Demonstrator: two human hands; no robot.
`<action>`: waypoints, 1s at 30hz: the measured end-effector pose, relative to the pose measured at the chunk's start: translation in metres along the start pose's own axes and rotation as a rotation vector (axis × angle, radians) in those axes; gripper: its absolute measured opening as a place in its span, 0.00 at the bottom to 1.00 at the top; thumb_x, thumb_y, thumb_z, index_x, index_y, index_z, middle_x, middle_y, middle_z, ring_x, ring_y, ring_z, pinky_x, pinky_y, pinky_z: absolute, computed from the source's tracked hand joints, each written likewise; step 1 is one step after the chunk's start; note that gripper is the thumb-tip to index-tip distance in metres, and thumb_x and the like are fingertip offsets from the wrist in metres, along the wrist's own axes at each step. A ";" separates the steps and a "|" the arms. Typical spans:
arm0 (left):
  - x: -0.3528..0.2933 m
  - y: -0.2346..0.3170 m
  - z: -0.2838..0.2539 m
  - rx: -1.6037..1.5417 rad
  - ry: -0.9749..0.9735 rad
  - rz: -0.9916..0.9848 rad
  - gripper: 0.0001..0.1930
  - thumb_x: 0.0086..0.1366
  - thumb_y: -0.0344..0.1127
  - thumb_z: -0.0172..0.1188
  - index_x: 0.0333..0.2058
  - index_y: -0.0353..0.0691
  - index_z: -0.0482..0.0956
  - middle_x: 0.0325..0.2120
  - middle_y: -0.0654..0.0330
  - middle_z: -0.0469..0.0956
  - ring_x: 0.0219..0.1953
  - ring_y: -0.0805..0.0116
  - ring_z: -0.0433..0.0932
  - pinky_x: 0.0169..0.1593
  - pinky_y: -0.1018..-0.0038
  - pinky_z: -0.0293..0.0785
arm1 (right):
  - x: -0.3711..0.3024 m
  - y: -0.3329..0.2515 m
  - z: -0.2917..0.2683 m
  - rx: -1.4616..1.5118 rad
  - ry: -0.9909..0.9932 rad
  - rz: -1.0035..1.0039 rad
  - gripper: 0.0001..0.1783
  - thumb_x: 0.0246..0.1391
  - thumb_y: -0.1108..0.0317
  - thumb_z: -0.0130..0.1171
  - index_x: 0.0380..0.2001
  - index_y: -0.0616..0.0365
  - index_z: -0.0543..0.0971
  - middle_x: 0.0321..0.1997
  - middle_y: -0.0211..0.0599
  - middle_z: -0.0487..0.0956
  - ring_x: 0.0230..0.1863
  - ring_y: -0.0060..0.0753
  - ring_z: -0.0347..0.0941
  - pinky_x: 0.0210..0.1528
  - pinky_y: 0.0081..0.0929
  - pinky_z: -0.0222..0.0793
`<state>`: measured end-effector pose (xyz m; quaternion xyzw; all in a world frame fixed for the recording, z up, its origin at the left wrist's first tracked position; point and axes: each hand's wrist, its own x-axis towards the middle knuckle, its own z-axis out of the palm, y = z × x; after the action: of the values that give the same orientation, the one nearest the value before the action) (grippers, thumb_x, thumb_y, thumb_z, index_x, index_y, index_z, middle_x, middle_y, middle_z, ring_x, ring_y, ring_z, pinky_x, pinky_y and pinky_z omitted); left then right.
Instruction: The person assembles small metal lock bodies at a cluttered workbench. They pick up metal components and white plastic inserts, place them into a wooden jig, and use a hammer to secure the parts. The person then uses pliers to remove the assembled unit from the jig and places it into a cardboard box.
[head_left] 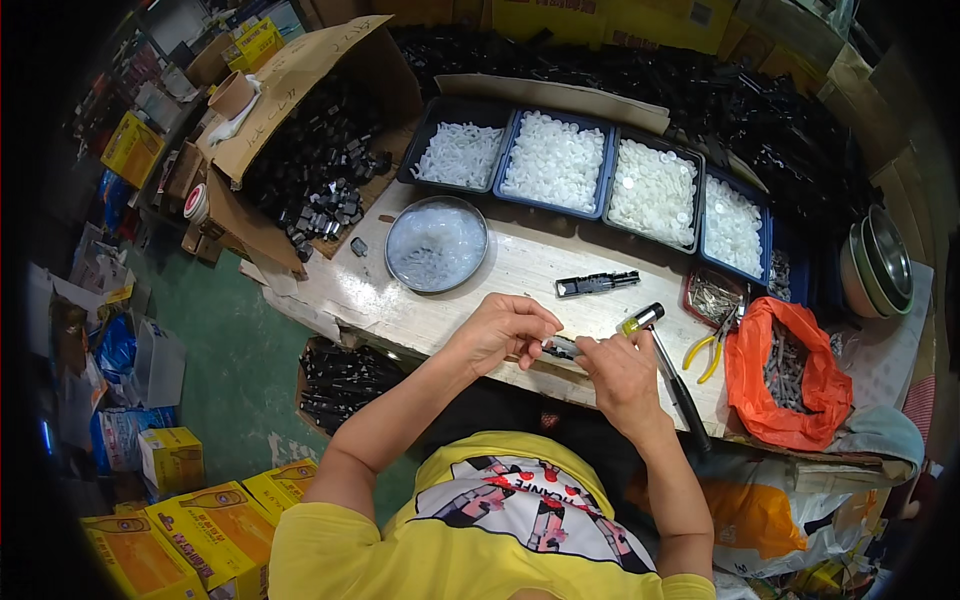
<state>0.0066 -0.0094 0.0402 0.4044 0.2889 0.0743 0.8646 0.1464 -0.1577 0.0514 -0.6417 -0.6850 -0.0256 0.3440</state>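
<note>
Over the front edge of the workbench (520,265), a small black plastic part (562,348) with a pale piece on it is between my hands. My left hand (505,333) pinches at its left end, where something tiny and whitish shows at the fingertips. The other end is gripped by the closed fingers of my right hand (618,372). A hammer (668,370) with a yellow-tipped head and black handle lies just right of that hand. Beyond both hands rests a longer black plastic part (597,284).
Trays of small white parts (556,160) line the bench's back. A round metal dish (437,245) holds a clear, gel-like mass. Black pieces spill from a cardboard box (325,60). Yellow-handled pliers (712,350) and an orange-red bag (800,420) of grey parts are at right.
</note>
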 end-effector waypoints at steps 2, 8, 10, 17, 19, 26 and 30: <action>-0.002 0.001 0.005 0.012 0.020 -0.001 0.08 0.56 0.28 0.58 0.32 0.30 0.77 0.21 0.59 0.75 0.17 0.78 0.73 0.16 0.83 0.69 | -0.006 0.004 0.001 0.182 0.011 0.088 0.08 0.48 0.72 0.57 0.34 0.59 0.73 0.18 0.29 0.70 0.20 0.26 0.66 0.29 0.25 0.57; 0.004 -0.025 0.007 0.693 0.163 0.570 0.10 0.53 0.29 0.61 0.36 0.36 0.78 0.27 0.62 0.76 0.29 0.72 0.72 0.33 0.80 0.69 | -0.032 0.023 -0.013 1.071 -0.071 0.894 0.05 0.55 0.69 0.51 0.32 0.59 0.69 0.19 0.27 0.71 0.20 0.14 0.65 0.22 0.11 0.58; 0.005 -0.029 0.007 1.124 0.201 0.848 0.12 0.48 0.29 0.64 0.35 0.39 0.79 0.29 0.62 0.76 0.33 0.69 0.70 0.37 0.76 0.67 | -0.040 0.029 -0.017 1.062 -0.069 0.974 0.06 0.54 0.68 0.53 0.30 0.58 0.69 0.18 0.27 0.71 0.19 0.14 0.64 0.21 0.10 0.57; 0.019 -0.054 0.018 1.269 0.252 0.805 0.15 0.41 0.33 0.68 0.32 0.46 0.80 0.36 0.67 0.72 0.43 0.66 0.64 0.47 0.69 0.53 | -0.051 0.036 -0.016 0.990 -0.091 1.050 0.05 0.54 0.69 0.52 0.29 0.58 0.69 0.18 0.25 0.70 0.18 0.12 0.61 0.20 0.10 0.55; 0.019 -0.055 0.018 1.268 0.253 0.782 0.16 0.41 0.33 0.68 0.33 0.46 0.80 0.35 0.67 0.71 0.43 0.66 0.64 0.46 0.69 0.53 | -0.049 0.036 -0.015 0.948 -0.114 1.053 0.04 0.54 0.70 0.52 0.29 0.59 0.69 0.18 0.25 0.70 0.18 0.12 0.61 0.21 0.11 0.55; 0.017 -0.054 0.019 1.246 0.251 0.724 0.16 0.41 0.34 0.68 0.33 0.46 0.80 0.34 0.67 0.71 0.43 0.67 0.64 0.47 0.69 0.53 | -0.044 0.033 -0.010 0.822 -0.147 0.998 0.05 0.52 0.71 0.54 0.28 0.61 0.70 0.17 0.26 0.71 0.20 0.14 0.64 0.21 0.14 0.56; 0.019 -0.055 0.017 1.252 0.257 0.736 0.16 0.41 0.35 0.68 0.33 0.46 0.80 0.34 0.67 0.71 0.42 0.67 0.64 0.47 0.69 0.53 | -0.044 0.034 -0.008 0.761 -0.153 0.986 0.06 0.52 0.71 0.54 0.27 0.61 0.70 0.16 0.27 0.72 0.20 0.15 0.65 0.22 0.15 0.58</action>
<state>0.0262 -0.0504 -0.0002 0.8809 0.2219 0.2275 0.3506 0.1777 -0.1936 0.0221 -0.7146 -0.2924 0.4279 0.4697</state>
